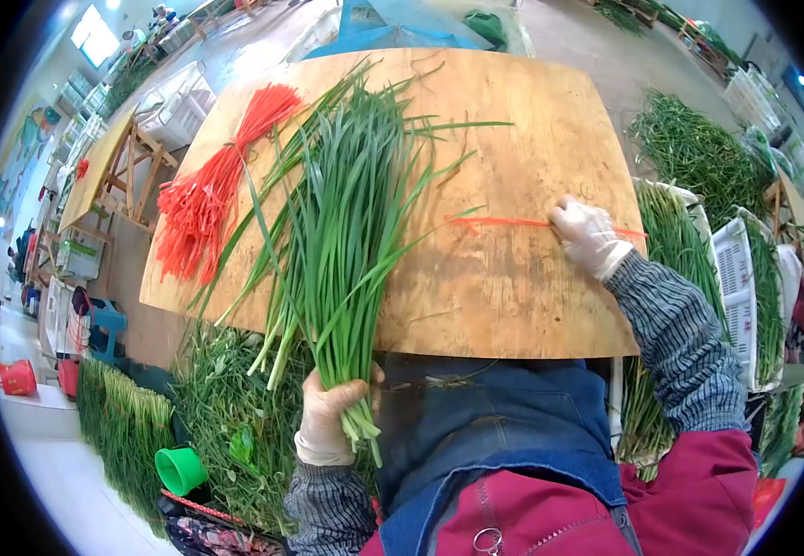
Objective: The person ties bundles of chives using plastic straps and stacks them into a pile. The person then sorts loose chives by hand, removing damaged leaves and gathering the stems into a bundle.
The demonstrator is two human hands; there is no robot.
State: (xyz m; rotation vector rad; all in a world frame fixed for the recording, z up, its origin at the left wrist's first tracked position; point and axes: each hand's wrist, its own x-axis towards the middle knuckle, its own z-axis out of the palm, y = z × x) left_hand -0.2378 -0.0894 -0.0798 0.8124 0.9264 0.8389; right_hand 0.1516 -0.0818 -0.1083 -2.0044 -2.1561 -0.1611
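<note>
Gloved, my left hand (328, 417) is closed round the pale stem ends of a bunch of long green leaves (351, 213), just off the near edge of the wooden board (513, 306). The leafy part lies on the board. On the right side of the board my right hand (587, 232), also gloved, is closed on a thin red strip (504, 221) that stretches flat across the wood. A bundle of red strips (203, 208) lies on the board's left side. Some loose leaves (277, 190) lie between that bundle and the bunch.
Crates of green stalks (675, 241) stand right of the board, with a leafy heap (698, 148) behind. More greens (235, 408) lie below left, near a green cup (180, 471). A wooden table (101, 171) stands farther left.
</note>
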